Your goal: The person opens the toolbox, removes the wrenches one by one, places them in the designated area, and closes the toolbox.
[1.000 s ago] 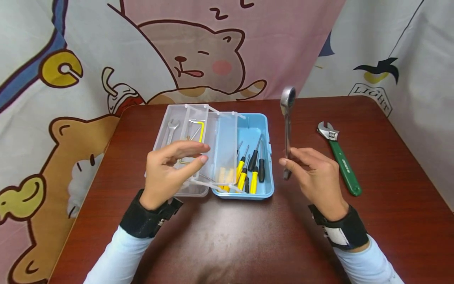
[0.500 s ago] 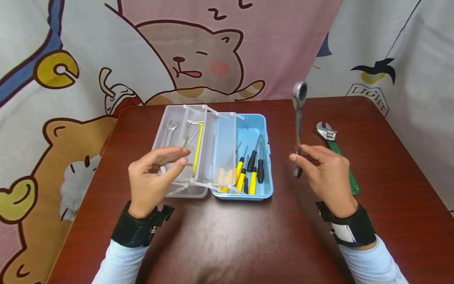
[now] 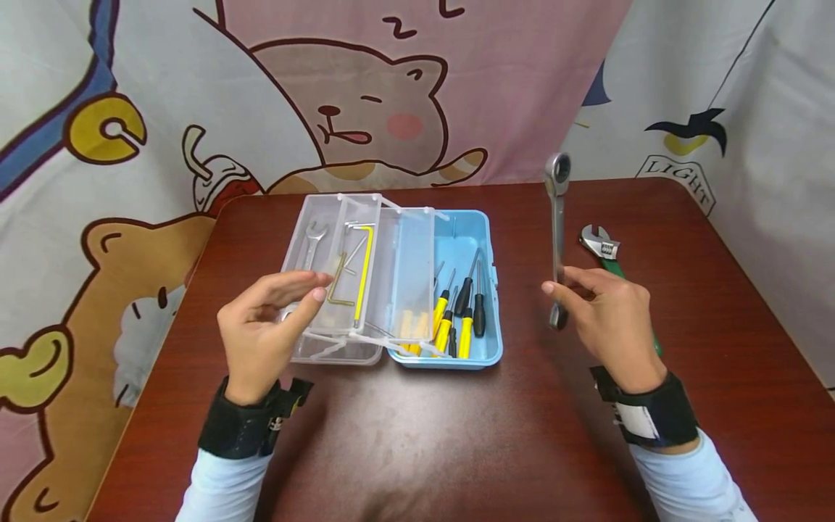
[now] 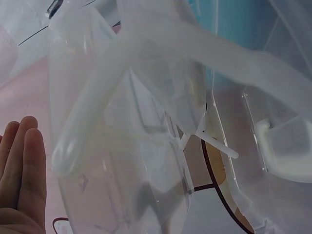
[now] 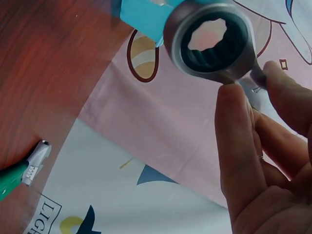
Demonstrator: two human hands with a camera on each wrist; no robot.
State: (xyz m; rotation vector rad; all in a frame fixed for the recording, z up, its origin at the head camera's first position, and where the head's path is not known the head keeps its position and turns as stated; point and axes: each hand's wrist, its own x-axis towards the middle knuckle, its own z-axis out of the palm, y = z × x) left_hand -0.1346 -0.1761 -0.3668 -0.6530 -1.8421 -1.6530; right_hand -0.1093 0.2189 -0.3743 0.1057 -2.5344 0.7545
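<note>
My right hand (image 3: 609, 322) pinches a silver box-end wrench (image 3: 557, 217) near its lower end, holding it upright above the table, right of the blue toolbox (image 3: 498, 319). In the right wrist view its ring head (image 5: 170, 48) shows a notched opening, with thumb and fingers at the shank. My left hand (image 3: 261, 337), thumb and fingers apart, holds nothing and overlaps the left edge of the clear trays (image 3: 407, 272) in the head view. Those trays hold a small open-end wrench (image 3: 316, 235), a yellow hex key (image 3: 364, 279) and a brass-coloured hex key (image 3: 334, 279).
Several screwdrivers (image 3: 466, 333) with yellow or black handles lie in the toolbox. An adjustable wrench (image 3: 603, 246) with a green handle lies on the brown table (image 3: 417, 449), partly behind my right hand. A printed cloth (image 3: 509, 87) hangs along the far edge.
My right hand has moved right with the box-end wrench, now covering part of the adjustable wrench. My left hand has drawn left, uncovering more of the hex keys.
</note>
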